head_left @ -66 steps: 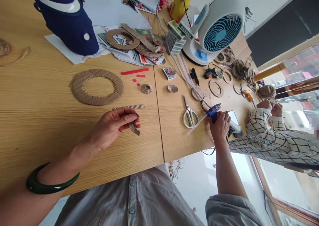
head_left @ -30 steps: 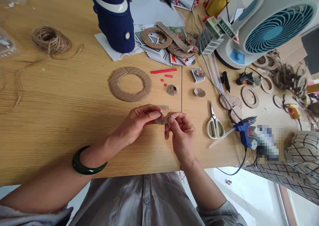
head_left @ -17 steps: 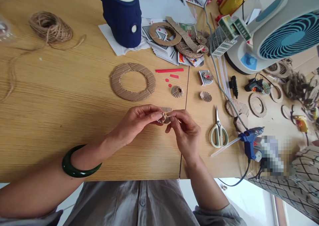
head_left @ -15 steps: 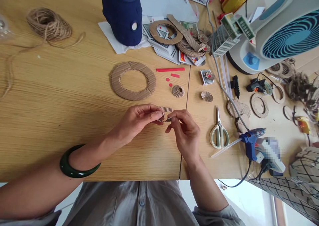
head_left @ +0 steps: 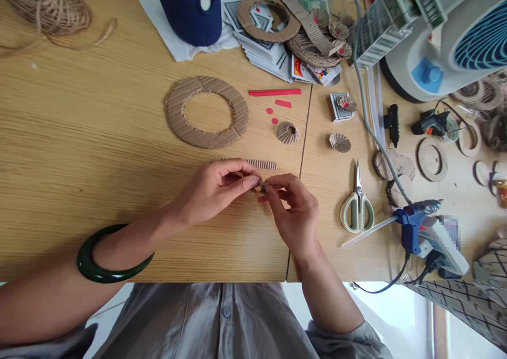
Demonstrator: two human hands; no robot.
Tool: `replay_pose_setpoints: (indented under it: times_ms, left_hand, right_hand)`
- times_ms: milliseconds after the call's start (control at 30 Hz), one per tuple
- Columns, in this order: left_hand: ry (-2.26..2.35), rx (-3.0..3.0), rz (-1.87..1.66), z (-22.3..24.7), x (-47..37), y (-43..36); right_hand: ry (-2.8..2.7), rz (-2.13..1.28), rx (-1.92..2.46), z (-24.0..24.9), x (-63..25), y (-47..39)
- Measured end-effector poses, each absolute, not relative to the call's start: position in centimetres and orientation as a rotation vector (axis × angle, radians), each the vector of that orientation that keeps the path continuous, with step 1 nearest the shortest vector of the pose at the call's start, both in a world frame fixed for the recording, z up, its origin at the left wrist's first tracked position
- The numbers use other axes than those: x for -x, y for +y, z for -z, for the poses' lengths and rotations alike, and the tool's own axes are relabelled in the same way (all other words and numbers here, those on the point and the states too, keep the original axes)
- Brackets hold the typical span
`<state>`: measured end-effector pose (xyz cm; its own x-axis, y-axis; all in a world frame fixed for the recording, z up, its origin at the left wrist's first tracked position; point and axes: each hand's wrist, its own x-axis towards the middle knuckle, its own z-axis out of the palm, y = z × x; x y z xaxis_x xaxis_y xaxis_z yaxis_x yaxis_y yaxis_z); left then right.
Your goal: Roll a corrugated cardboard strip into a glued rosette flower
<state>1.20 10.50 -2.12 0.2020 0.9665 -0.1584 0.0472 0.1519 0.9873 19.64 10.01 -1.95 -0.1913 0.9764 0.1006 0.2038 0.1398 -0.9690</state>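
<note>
My left hand (head_left: pixel 216 190) and my right hand (head_left: pixel 293 208) meet low over the table, thumbs and fingertips pinched. Between them is a small corrugated cardboard strip (head_left: pixel 257 189), mostly covered by the fingers. Just beyond my left fingertips lies another corrugated strip (head_left: pixel 263 164), partly hidden behind that hand. Farther out are a pleated cardboard rosette (head_left: pixel 288 132), two small red paper dots and red paper strips (head_left: pixel 274 92). A flat cardboard ring (head_left: pixel 177 111) lies past my left hand.
Scissors (head_left: pixel 357 208) and a blue glue gun (head_left: pixel 412 224) lie to the right, with a grey cable (head_left: pixel 366 119) running across. Farther back stand a fan (head_left: pixel 420 63), a navy container (head_left: pixel 194 10), playing cards (head_left: pixel 269 58) and twine (head_left: pixel 51 10). A second rosette (head_left: pixel 339 142) sits right of the table seam.
The view has shifted, so the table items sit higher in the picture. My hands have drawn closer together around the small strip. More of the strip behind my left hand shows.
</note>
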Motion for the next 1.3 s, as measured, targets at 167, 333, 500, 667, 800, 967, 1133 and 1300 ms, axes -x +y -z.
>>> replay_pose_setpoints:
  times_ms: [167,333,500,667,800,967,1133,1300]
  left_hand:
    - [1.146,-1.208,-0.894,2.0,-1.3,10.5]
    - [1.162,-1.195,-0.879,2.1,-1.3,10.4]
    - [1.166,-1.203,-0.868,2.0,-1.3,10.4]
    - [1.191,-1.208,-0.851,1.8,-1.3,10.5]
    - [1.200,-1.203,-0.840,1.8,-1.2,10.5]
    - [1.190,-1.184,-0.834,1.9,-1.3,10.4]
    - [1.193,-1.194,-0.837,1.9,-1.3,10.3]
    - [1.190,-1.204,-0.813,2.1,-1.1,10.3]
  right_hand:
    - [-1.659,-1.084,1.125,1.7,-20.0,10.3]
    - [-1.692,-1.064,1.118,1.7,-20.1,10.4]
    - [-1.749,-1.067,1.128,1.5,-20.5,10.5]
    - [-1.818,-1.065,1.127,1.2,-20.9,10.7]
    - [-1.861,-1.047,1.174,0.9,-20.9,10.7]
    - [-1.921,-1.028,1.178,0.8,-20.8,10.7]
    - [-1.945,-1.026,1.192,0.7,-21.0,10.7]
    - [-1.988,-1.005,1.165,0.5,-21.1,10.8]
